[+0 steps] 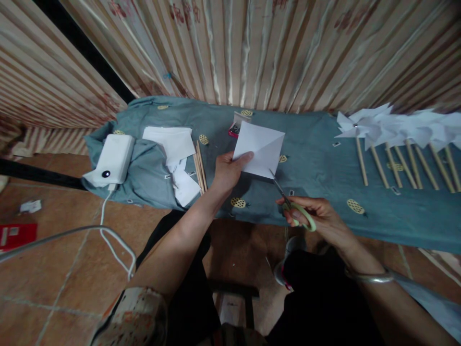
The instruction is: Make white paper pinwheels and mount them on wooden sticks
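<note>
My left hand pinches a white square of paper by its left side, thumb on top, above the cloth-covered bench. A crease runs across the sheet toward its upper right corner. In my right hand is a pair of scissors with pale green handles, fingers in the loops. The blade tips touch or overlap the paper's lower right corner; how far they are parted is hard to see. Behind the sheet sits a small open red box holding small dark items I cannot make out.
Finished paper pinwheels on wooden sticks lie in a row at right. On the left are several bare sticks, white paper sheets, paper scraps and a white power bank with a cable. A pleated curtain hangs behind.
</note>
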### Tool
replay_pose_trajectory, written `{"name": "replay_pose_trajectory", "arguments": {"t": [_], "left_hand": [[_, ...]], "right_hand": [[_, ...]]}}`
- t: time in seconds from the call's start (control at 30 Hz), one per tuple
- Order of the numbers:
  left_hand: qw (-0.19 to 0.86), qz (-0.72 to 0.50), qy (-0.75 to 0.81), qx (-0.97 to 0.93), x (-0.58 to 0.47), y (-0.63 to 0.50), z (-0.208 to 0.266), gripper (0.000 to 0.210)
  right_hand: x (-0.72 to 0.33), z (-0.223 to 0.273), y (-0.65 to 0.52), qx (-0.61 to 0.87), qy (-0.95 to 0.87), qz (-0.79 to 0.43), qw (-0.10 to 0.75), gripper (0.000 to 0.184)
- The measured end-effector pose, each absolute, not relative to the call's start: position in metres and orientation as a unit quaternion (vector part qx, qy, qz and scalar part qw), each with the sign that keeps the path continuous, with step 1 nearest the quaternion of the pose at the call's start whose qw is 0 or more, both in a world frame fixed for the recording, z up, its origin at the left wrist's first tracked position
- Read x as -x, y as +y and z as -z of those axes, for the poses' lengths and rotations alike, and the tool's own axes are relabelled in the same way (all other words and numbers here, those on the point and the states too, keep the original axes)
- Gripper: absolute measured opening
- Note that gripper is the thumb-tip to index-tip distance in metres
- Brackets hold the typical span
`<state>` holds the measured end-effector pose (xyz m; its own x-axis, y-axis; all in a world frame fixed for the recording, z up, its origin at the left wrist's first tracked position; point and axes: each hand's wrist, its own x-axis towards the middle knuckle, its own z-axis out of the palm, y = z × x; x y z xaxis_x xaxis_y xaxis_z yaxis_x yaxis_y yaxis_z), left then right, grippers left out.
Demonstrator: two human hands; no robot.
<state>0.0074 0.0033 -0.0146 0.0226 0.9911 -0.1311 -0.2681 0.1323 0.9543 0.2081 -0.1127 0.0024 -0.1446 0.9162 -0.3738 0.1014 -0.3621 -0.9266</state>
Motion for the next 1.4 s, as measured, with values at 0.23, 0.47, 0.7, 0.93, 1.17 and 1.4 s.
{"name": "replay_pose_trajectory", "arguments": {"t": [0.23,0.47,0.7,0.93,1.17,1.4], "left_hand": [[0.596,-0.520,0.467,-0.395,-0.0079,0.0029,0.0145,0.022],[0.600,-0.524,0.460,-0.391,-0.0074,0.0025,0.0146,0.023],[0.601,-0.521,0.458,-0.398,-0.0071,0.0040,0.0180,0.027],[0.594,-0.523,0.457,-0.406,-0.0063,0.0033,0.0162,0.028],[0.593,-0.521,0.461,-0.404,-0.0060,0.0035,0.0153,0.027],[0.603,-0.516,0.455,-0.404,-0.0070,0.0008,0.0156,0.025]], "right_hand": [[-0.2069,-0.0032,-0.1130,0.565,-0.417,-0.623,0.343,0.043],[-0.2051,-0.0050,-0.1124,0.572,-0.394,-0.631,0.345,0.043],[-0.2056,-0.0025,-0.1126,0.576,-0.395,-0.628,0.342,0.046],[-0.2073,-0.0009,-0.1126,0.572,-0.406,-0.628,0.338,0.044],[-0.2051,-0.0032,-0.1121,0.574,-0.398,-0.629,0.343,0.044],[-0.2045,-0.0035,-0.1123,0.575,-0.386,-0.635,0.343,0.044]]}}
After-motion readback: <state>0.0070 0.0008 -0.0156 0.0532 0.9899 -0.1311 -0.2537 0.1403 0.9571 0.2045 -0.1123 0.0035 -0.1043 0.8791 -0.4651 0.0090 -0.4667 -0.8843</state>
